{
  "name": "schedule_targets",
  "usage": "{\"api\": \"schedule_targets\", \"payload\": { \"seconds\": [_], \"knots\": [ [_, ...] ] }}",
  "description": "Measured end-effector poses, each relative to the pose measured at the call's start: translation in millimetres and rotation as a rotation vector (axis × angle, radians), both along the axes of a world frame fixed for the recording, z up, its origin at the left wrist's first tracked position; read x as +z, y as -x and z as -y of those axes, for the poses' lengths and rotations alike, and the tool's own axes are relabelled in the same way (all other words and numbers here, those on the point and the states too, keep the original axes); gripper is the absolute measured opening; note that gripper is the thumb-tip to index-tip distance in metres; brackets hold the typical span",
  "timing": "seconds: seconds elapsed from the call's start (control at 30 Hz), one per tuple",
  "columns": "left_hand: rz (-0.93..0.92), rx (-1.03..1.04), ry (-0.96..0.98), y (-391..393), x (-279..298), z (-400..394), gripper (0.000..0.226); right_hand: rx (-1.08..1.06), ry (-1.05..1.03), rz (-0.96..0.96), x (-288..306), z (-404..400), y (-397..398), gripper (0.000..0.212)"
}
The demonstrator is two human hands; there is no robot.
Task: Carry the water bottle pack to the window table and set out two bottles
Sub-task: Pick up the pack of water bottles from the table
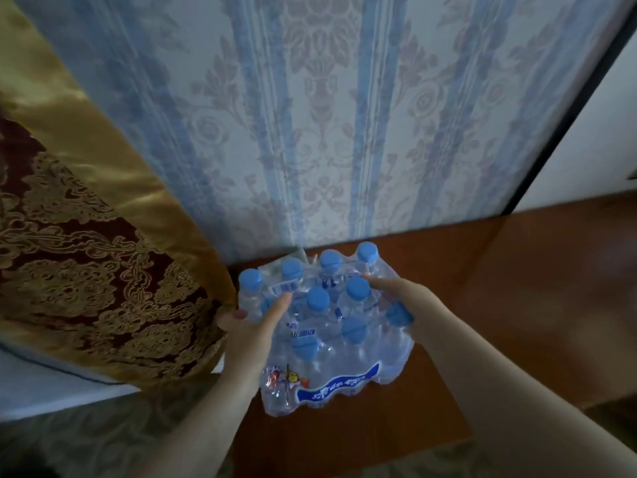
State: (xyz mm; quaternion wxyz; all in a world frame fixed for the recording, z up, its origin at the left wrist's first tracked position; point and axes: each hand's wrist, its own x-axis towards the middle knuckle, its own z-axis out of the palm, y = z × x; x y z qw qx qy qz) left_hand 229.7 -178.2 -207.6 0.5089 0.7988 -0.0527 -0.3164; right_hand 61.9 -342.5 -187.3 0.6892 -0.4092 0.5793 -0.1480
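A shrink-wrapped pack of clear water bottles (331, 343) with blue caps stands on a dark brown wooden table (499, 305), close to the wallpapered wall. The wrap looks torn open at the top back. My left hand (251, 326) grips the pack's left side, thumb over the top near a barcode sticker. On the right side, my right hand (410, 305) clasps the pack, its fingers reaching over the caps. Both forearms come in from the bottom of the view.
A gold and maroon patterned curtain (86, 253) hangs at the left, touching the pack's left edge. Striped floral wallpaper (327, 115) rises behind the table. A dark vertical frame (568, 108) and a white surface stand at the right. Patterned carpet (86, 443) lies below.
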Motion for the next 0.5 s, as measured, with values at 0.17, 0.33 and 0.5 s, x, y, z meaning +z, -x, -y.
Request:
{"api": "schedule_targets", "payload": {
  "seconds": [0.17, 0.33, 0.5],
  "knots": [
    [-0.163, -0.082, 0.139, -10, 5, -4, 0.106, -0.222, 0.073, 0.023, -12, -31, 25, 0.07],
    [0.021, -0.211, 0.05, 17, 8, 6, 0.086, -0.431, 0.063, 0.092, -16, -86, 75, 0.062],
    [-0.046, -0.422, 0.076, 78, 8, 14, 0.079, -0.698, 0.048, 0.06, -11, -120, 148, 0.055]
  ]
}}
